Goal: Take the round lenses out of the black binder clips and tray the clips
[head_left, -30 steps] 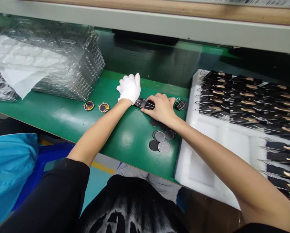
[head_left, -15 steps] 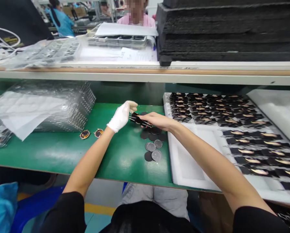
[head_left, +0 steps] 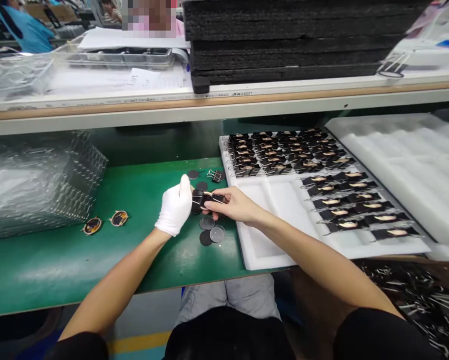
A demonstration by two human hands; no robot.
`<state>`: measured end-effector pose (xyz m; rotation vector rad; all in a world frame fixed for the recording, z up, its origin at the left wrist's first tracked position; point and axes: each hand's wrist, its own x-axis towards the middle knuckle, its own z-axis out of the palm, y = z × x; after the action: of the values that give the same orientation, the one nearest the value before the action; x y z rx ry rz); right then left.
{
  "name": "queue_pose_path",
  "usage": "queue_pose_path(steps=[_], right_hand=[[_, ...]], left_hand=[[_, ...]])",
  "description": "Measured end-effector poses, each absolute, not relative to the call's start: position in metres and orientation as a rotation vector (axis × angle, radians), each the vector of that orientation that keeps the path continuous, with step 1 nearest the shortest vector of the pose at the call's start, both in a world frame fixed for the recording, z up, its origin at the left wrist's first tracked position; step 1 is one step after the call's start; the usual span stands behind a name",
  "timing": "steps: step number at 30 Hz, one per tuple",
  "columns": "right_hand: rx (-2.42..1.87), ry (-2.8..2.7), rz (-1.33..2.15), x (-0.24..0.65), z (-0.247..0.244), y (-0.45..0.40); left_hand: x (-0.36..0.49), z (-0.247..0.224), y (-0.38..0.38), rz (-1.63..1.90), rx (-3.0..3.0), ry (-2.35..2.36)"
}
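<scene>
Left of the white foam tray (head_left: 251,260), a gold-rimmed case (head_left: 206,196) clamped in black metal binder clips (head_left: 196,199) sits between both hands. The bare right hand (head_left: 236,202) pinches its tray-side end between thumb and fingers; the left hand (head_left: 174,206), in a matte white glove, meets the far end, though whether its fingers pinch I cannot tell. Flat, round black and grey discs (head_left: 217,233) lie nearer the tray than two round, gold-rimmed watch heads (head_left: 92,226).

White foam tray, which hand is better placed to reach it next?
Probably the right hand: it holds the clipped piece and is nearer the white foam tray; the gloved left hand is farther away.
</scene>
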<state>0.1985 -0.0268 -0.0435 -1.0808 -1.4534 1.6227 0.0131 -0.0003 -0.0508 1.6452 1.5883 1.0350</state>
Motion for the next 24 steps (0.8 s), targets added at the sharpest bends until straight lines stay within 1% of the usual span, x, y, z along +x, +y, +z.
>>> queue_pose_path(steps=[6, 8, 10, 13, 16, 19, 21, 24], right_hand=[[-1.063, -1.338, 1.627, 0.189, -0.048, -0.029], [-1.102, -1.446, 1.499, 0.194, -0.048, -0.031], [-1.182, -1.604, 1.220, 0.209, -0.042, -0.040], [-1.233, -1.723, 0.851, 0.257, -0.021, -0.066], [-1.261, -1.811, 0.686, 0.326, 0.006, -0.105], [-1.537, -2.007, 0.495, 0.399, 0.023, -0.147], [-1.744, -2.101, 0.394, 0.438, 0.022, -0.171], [-1.935, -2.149, 0.178, 0.476, 0.001, -0.194]], left_hand=[[0.009, -0.047, 0.000, 1.042, 1.554, 1.668], [0.006, -0.047, -0.001, 1.021, 1.584, 1.549], [0.002, -0.048, -0.003, 1.001, 1.590, 1.310], [0.000, -0.054, -0.008, 1.029, 1.558, 1.072], [0.002, -0.062, -0.008, 1.048, 1.526, 1.124], [0.007, -0.067, -0.004, 1.067, 1.474, 1.196], [0.010, -0.067, -0.001, 1.097, 1.453, 1.237], [0.014, -0.065, 0.004, 1.123, 1.414, 1.284]])
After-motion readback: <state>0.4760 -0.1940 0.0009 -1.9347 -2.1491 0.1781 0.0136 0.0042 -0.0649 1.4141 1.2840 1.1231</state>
